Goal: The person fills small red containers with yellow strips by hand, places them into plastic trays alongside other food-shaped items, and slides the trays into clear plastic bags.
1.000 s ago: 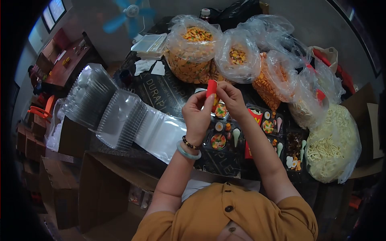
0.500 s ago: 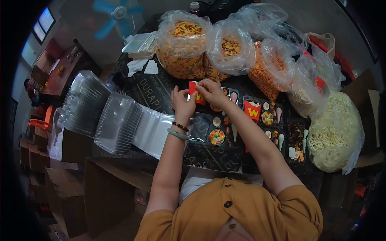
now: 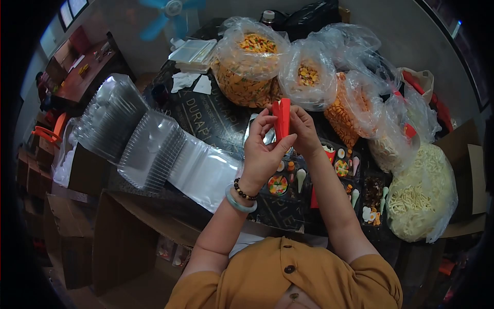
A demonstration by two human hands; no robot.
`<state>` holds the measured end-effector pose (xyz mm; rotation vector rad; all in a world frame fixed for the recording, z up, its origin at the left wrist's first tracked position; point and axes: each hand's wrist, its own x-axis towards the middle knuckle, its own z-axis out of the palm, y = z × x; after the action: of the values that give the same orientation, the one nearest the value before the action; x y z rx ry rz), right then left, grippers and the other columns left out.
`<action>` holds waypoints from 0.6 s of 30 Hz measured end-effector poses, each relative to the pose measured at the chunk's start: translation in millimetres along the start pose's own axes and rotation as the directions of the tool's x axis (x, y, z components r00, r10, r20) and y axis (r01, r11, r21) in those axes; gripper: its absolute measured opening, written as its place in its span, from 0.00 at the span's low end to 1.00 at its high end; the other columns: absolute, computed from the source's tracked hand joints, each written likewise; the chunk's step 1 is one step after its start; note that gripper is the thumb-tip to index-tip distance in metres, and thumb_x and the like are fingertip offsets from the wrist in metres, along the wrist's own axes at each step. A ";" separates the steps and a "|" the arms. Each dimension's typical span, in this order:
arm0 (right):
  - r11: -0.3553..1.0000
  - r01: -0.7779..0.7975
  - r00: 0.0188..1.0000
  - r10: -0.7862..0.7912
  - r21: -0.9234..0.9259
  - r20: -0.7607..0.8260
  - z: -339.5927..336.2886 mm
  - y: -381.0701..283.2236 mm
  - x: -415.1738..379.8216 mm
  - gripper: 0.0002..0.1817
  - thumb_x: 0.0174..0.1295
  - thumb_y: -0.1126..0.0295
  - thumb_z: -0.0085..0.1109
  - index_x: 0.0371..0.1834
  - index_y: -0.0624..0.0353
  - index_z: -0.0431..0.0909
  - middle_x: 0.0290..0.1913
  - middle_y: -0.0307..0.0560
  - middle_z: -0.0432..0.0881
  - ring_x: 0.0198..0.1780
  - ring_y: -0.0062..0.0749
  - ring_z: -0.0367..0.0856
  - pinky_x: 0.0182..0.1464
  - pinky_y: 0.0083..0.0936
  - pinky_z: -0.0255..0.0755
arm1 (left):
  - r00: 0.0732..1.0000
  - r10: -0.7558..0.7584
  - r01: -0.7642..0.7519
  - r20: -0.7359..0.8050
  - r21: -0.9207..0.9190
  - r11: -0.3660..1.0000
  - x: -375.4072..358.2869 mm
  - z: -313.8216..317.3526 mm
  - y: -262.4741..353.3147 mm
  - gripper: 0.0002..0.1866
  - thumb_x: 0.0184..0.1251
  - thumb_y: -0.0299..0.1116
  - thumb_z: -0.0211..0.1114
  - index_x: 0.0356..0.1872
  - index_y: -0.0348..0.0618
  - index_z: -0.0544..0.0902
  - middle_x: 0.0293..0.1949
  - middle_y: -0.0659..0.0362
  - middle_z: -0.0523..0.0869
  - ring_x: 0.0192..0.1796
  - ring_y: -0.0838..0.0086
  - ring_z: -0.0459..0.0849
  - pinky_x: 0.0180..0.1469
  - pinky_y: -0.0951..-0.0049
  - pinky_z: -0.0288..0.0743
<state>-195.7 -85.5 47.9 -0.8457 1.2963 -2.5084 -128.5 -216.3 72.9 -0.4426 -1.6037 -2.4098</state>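
A small red french-fry box (image 3: pixel 281 123) is held up over the table, turned so that a narrow side faces me. My left hand (image 3: pixel 263 149) grips it from the left, thumb along its lower part. Closed on its other side is my right hand (image 3: pixel 302 129), whose fingertips are partly hidden behind the box. Below the hands lie clear plastic trays with miniature play foods: a round pizza (image 3: pixel 278 185), a pale ice-cream-like piece (image 3: pixel 301 178) and a fried egg (image 3: pixel 341 153). Another red fry box with white sticks (image 3: pixel 329 152) is partly covered by my right arm.
Large clear bags of small orange pieces (image 3: pixel 242 77) and pale noodle-like sticks (image 3: pixel 419 190) line the back and right. Stacked clear clamshell packs (image 3: pixel 152 149) stand at the left. A tray of small pieces (image 3: pixel 372 195) sits right; an open cardboard box (image 3: pixel 128 226) is below left.
The fry box has turned from its printed front to a narrow side. Both hands have shifted right and stay on it. My view has shifted slightly.
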 end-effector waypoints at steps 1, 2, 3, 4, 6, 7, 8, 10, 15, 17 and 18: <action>1.000 -0.010 1.000 0.010 0.024 0.010 0.1 -0.3 -0.2 0.15 0.69 0.63 0.46 0.51 0.61 0.72 0.56 0.51 0.74 0.53 0.31 0.75 0.55 0.27 0.69 | 1.000 0.007 -0.007 -0.001 0.023 1.000 -0.1 0.4 1.0 0.25 0.53 0.23 0.69 0.51 0.37 0.68 0.64 0.53 0.60 0.62 0.68 0.68 0.54 0.72 0.76; 1.000 -0.009 1.000 0.009 0.024 0.011 0.3 -0.2 -0.3 0.15 0.69 0.63 0.46 0.51 0.61 0.72 0.56 0.51 0.74 0.53 0.31 0.75 0.55 0.27 0.69 | 1.000 0.008 -0.008 -0.001 0.023 1.000 -0.4 1.2 2.4 0.25 0.53 0.23 0.69 0.51 0.37 0.68 0.64 0.53 0.60 0.62 0.68 0.68 0.54 0.72 0.76; 1.000 -0.011 1.000 0.010 0.029 0.011 0.5 0.4 -0.2 0.15 0.69 0.63 0.46 0.51 0.61 0.72 0.57 0.52 0.74 0.53 0.31 0.75 0.56 0.28 0.69 | 1.000 0.013 -0.012 -0.018 0.037 0.999 -0.9 2.1 3.7 0.24 0.53 0.23 0.68 0.50 0.36 0.68 0.64 0.53 0.62 0.61 0.68 0.69 0.53 0.72 0.77; 0.999 -0.012 1.000 0.012 0.036 0.011 0.9 1.4 -0.1 0.16 0.69 0.63 0.45 0.51 0.61 0.72 0.57 0.52 0.74 0.54 0.31 0.75 0.56 0.28 0.69 | 0.999 0.017 -0.015 -0.035 0.051 0.999 -1.3 2.5 4.4 0.23 0.53 0.22 0.68 0.50 0.36 0.69 0.63 0.52 0.63 0.61 0.69 0.69 0.52 0.72 0.78; 1.000 0.001 1.000 -0.001 0.007 -0.005 1.3 4.1 1.3 0.15 0.69 0.63 0.46 0.51 0.62 0.72 0.57 0.52 0.74 0.54 0.31 0.75 0.57 0.28 0.68 | 0.999 0.002 -0.001 -0.034 0.018 1.000 -1.8 1.0 3.9 0.22 0.54 0.22 0.67 0.50 0.36 0.69 0.62 0.52 0.65 0.60 0.69 0.70 0.52 0.73 0.77; 1.000 0.014 1.000 -0.015 -0.024 -0.020 1.1 4.7 2.1 0.15 0.69 0.63 0.46 0.50 0.62 0.72 0.56 0.52 0.74 0.55 0.31 0.74 0.58 0.29 0.67 | 0.999 -0.013 0.012 -0.033 -0.016 1.000 -2.0 -0.1 3.4 0.21 0.55 0.21 0.66 0.49 0.36 0.69 0.61 0.52 0.66 0.60 0.69 0.71 0.53 0.73 0.77; 1.000 0.013 1.000 -0.014 -0.023 -0.022 0.5 4.8 2.3 0.15 0.69 0.63 0.46 0.50 0.62 0.72 0.56 0.52 0.74 0.55 0.31 0.74 0.58 0.29 0.67 | 0.999 -0.015 0.015 -0.032 -0.015 1.000 -1.8 -1.9 2.8 0.21 0.55 0.21 0.66 0.49 0.36 0.69 0.61 0.52 0.66 0.60 0.69 0.71 0.53 0.73 0.77; 0.994 0.021 0.999 -0.025 -0.112 -0.035 0.0 6.0 2.2 0.15 0.68 0.64 0.46 0.50 0.62 0.73 0.55 0.52 0.75 0.55 0.32 0.74 0.59 0.29 0.66 | 0.996 -0.086 0.082 -0.036 -0.087 0.993 -1.3 -6.1 1.0 0.20 0.56 0.22 0.66 0.49 0.36 0.70 0.59 0.51 0.68 0.59 0.70 0.72 0.55 0.74 0.74; 0.998 0.009 0.998 -0.013 -0.059 -0.064 4.3 9.7 0.8 0.14 0.68 0.65 0.47 0.48 0.62 0.74 0.54 0.51 0.76 0.54 0.31 0.75 0.58 0.28 0.66 | 0.987 -0.155 0.145 -0.048 -0.176 0.974 -3.1 -7.8 -0.5 0.19 0.58 0.23 0.64 0.50 0.37 0.70 0.59 0.52 0.68 0.57 0.72 0.73 0.55 0.76 0.73; 1.000 0.001 0.998 -0.003 -0.031 -0.070 5.2 11.0 0.7 0.13 0.68 0.65 0.47 0.48 0.62 0.74 0.53 0.50 0.77 0.53 0.29 0.75 0.57 0.27 0.66 | 0.981 -0.189 0.176 -0.041 -0.216 0.960 -3.2 -9.8 -0.9 0.19 0.59 0.22 0.63 0.51 0.38 0.69 0.58 0.53 0.68 0.55 0.72 0.74 0.54 0.76 0.75; 0.992 -0.003 0.995 -0.010 -0.126 -0.103 5.0 10.6 0.6 0.12 0.68 0.64 0.48 0.44 0.62 0.74 0.51 0.49 0.77 0.51 0.28 0.76 0.54 0.26 0.69 | 0.987 -0.154 0.144 -0.039 -0.192 0.971 -2.4 -12.0 -3.1 0.20 0.58 0.22 0.64 0.51 0.38 0.69 0.58 0.53 0.68 0.56 0.71 0.73 0.54 0.76 0.74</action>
<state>-194.2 -95.5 42.0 -0.7517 1.5013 -2.5252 -128.9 -226.2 65.0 -0.2944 -1.4394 -2.6755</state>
